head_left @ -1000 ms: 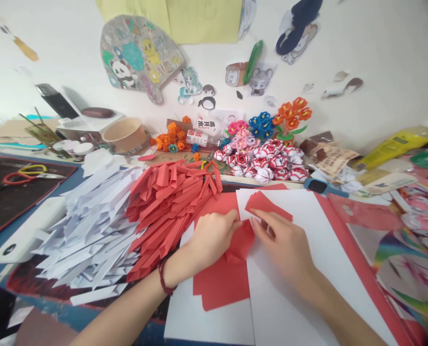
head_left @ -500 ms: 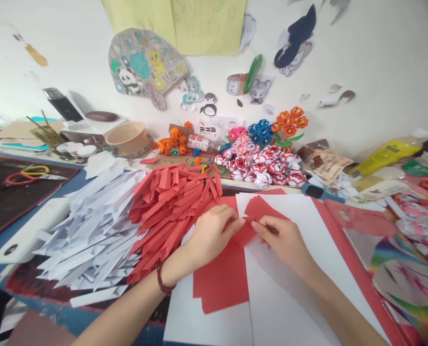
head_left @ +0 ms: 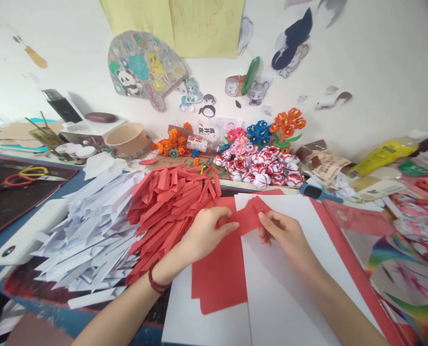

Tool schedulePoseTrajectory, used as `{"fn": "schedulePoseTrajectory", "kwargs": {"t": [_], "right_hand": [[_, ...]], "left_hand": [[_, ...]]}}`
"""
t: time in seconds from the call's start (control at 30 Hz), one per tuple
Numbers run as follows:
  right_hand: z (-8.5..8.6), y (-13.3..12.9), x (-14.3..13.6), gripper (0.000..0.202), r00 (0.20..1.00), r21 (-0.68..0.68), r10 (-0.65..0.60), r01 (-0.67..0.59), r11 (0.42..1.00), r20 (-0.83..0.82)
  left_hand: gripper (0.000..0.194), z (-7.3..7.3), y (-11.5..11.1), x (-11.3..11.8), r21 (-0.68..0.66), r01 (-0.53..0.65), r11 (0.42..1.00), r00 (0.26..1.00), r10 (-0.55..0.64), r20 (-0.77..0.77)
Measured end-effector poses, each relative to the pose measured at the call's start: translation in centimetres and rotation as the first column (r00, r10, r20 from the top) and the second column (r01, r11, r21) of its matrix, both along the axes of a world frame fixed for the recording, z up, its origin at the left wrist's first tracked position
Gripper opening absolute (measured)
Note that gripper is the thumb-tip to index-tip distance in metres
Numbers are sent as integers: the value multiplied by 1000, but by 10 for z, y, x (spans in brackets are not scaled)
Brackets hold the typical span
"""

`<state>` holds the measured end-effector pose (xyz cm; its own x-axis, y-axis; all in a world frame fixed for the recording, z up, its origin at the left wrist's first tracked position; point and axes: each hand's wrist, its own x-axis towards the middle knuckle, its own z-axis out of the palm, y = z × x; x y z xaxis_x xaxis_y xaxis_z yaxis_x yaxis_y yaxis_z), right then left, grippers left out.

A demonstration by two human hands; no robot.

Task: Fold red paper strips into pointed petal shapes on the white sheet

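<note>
A small piece of red paper [head_left: 247, 218] stretches between my two hands above white sheets [head_left: 282, 288]. My left hand [head_left: 212, 228] pinches its left end between thumb and fingers. At the right end, my right hand [head_left: 281, 230] grips it with thumb and forefinger, the other fingers curled below. Beneath my left hand lies larger red paper [head_left: 221, 278] on the white sheets. To the left rise a heap of folded red strips [head_left: 163, 206] and a heap of folded white strips [head_left: 87, 235].
Scissors [head_left: 28, 178] lie on a dark mat at the far left, near a white power strip [head_left: 30, 230]. Along the wall stand a round container [head_left: 125, 139], red-and-white paper flowers [head_left: 262, 166] and a yellow bottle [head_left: 383, 156]. A blue-banded watch [head_left: 313, 191] lies behind the sheets.
My hands have moved slightly apart, and more of the small red paper shows between them. My right hand has shifted a little to the right. The view has moved slightly.
</note>
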<state>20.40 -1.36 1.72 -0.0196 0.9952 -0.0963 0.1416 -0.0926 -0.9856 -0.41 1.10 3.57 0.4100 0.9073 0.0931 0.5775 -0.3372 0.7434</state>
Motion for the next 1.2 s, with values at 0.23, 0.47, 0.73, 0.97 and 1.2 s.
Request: {"fn": "schedulePoseTrajectory", "kwargs": {"t": [0.23, 0.47, 0.73, 0.97, 1.2], "right_hand": [[1, 2, -3, 37, 991, 59, -36, 29, 998, 127], [-10, 2, -6, 26, 912, 83, 30, -70, 994, 408], [-8, 4, -2, 31, 875, 37, 90, -122, 992, 476], [-15, 8, 0, 22, 846, 189, -26, -89, 978, 532], [-23, 15, 3, 13, 826, 286, -91, -87, 954, 556]], "left_hand": [[21, 0, 5, -9, 44, 12, 999, 985, -5, -171], [17, -4, 6, -11, 130, 79, 988, 949, -34, -312], [8, -13, 9, -7, 212, 67, 975, 930, 16, -367], [4, -22, 14, -2, 287, 77, 955, 916, 46, -399], [8, -32, 16, 2, 367, 83, 927, 921, 69, -384]]}}
